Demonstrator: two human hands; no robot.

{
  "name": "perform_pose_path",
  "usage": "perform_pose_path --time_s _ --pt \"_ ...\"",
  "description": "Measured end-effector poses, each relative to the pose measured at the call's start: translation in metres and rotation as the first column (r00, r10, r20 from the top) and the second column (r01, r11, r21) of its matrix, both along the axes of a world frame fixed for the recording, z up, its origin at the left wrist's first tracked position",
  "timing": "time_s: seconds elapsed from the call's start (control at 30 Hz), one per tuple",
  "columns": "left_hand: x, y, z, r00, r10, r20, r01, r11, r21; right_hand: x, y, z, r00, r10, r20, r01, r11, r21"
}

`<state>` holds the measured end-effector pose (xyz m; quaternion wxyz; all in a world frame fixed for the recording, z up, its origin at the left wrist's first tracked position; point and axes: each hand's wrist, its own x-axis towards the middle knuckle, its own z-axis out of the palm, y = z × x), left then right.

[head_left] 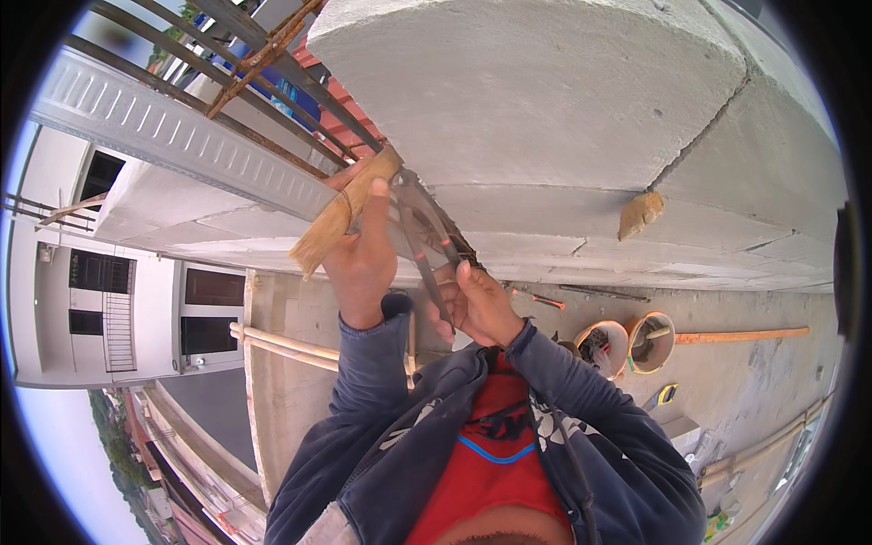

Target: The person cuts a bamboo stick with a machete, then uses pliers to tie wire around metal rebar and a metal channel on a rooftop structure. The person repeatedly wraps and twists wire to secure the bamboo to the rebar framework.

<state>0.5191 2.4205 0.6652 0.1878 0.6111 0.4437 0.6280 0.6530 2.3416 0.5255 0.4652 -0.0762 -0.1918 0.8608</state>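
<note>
My left hand is closed round a short, rough piece of wood, pressed against the end of a ribbed metal channel beside the block wall. In my right hand are the handles of dark pincers with reddish marks. Their handles stand apart, and the jaws point up to the wall corner, just right of the wood. What the jaws touch is too small to tell. Rusty steel bars run up and left from this corner.
A broken chunk sticks out from the wall. On the floor to the right stand two buckets, a long orange-brown pole and a red-handled tool. Light wooden poles lie at left, with a white building beyond.
</note>
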Motion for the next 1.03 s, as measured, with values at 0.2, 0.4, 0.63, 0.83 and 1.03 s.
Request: perform_pose_path --time_s 0.2,0.4,0.63,0.83,1.03 --pt "0.001 -0.003 0.004 1.000 0.009 -0.008 -0.009 0.999 -0.042 0.007 -0.005 0.024 0.789 -0.310 0.530 0.177 0.941 0.287" --pt "-0.001 -0.004 0.005 0.999 0.022 -0.037 -0.023 0.999 -0.022 0.019 -0.020 0.045 0.362 -0.615 0.700 0.142 0.779 0.611" --pt "-0.002 0.000 -0.006 1.000 0.017 0.015 -0.017 1.000 0.004 0.012 -0.021 0.043 -0.252 -0.817 0.519 -0.193 0.568 0.800" --pt "-0.002 -0.001 -0.003 1.000 -0.004 0.010 0.004 1.000 -0.012 -0.008 0.002 0.010 -0.177 -0.797 0.577 -0.020 0.589 0.808" --pt "-0.004 0.001 -0.005 0.998 -0.047 0.045 0.048 0.999 -0.021 -0.003 0.029 -0.013 0.151 -0.605 0.782 0.028 0.793 0.608"
